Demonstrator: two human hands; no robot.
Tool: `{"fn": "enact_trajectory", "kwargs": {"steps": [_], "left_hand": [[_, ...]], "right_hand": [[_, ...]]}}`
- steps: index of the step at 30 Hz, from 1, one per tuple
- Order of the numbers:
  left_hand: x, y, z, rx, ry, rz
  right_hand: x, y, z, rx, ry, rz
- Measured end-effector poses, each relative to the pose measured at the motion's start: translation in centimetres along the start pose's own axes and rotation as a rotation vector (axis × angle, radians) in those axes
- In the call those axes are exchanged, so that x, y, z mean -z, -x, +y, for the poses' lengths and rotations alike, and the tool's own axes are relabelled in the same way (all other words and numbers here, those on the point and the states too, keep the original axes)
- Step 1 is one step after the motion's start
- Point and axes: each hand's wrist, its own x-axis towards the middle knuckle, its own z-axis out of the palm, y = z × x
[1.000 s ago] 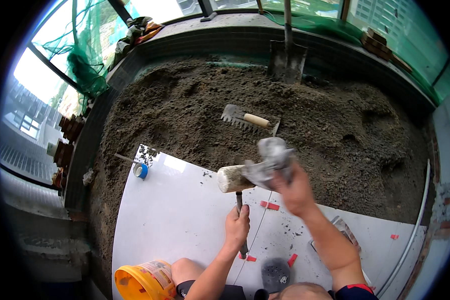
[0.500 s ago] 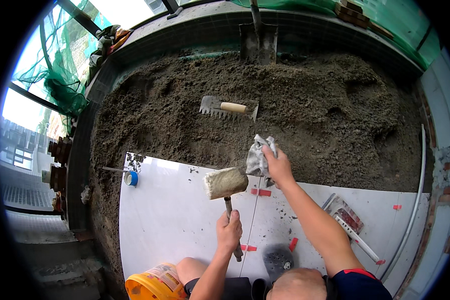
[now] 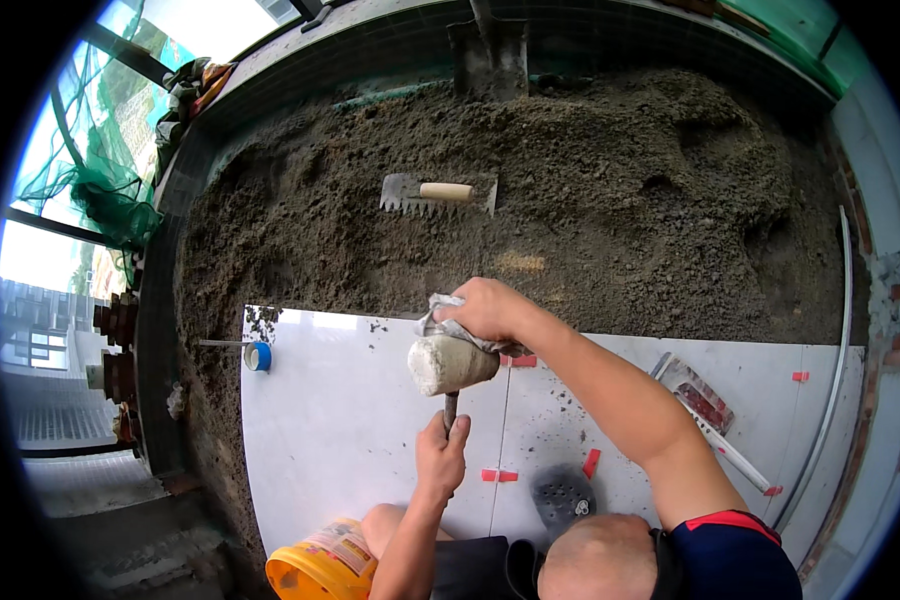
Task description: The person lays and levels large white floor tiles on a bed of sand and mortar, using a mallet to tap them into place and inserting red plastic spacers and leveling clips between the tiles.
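The left hand (image 3: 440, 462) grips the handle of the mallet (image 3: 452, 364), which points straight up and away over the white tile (image 3: 340, 430), and the right hand (image 3: 485, 310) sits right on top of its pale head, squeezing a rag (image 3: 438, 312).

Glossy white tiles (image 3: 350, 430); rough damp mortar bed (image 3: 590, 210); crumpled cloth (image 3: 440, 312).

Both forearms are bare, with no gloves on the left hand (image 3: 440, 458) or the right hand (image 3: 485, 308). Beside the yellow bucket (image 3: 320, 570), a bare knee shows. Right of the bucket, the right shoulder wears a dark navy short sleeve (image 3: 735, 555) with a red band; dark shorts, probably.
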Motion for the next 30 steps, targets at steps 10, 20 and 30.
{"fn": "enact_trajectory", "kwargs": {"steps": [10, 20, 30], "left_hand": [[1.4, 0.8, 0.3, 0.234, 0.732, -0.143], [0.8, 1.8, 5.6, 0.360, 0.800, -0.384], [3.1, 0.3, 3.0, 0.338, 1.237, -0.659]], "right_hand": [[-5.2, 4.9, 2.1, 0.417, -0.683, 0.409], [-5.1, 3.1, 1.5, 0.149, -1.149, 0.430], [-2.3, 4.0, 6.8, 0.069, -0.786, 0.687]]}}
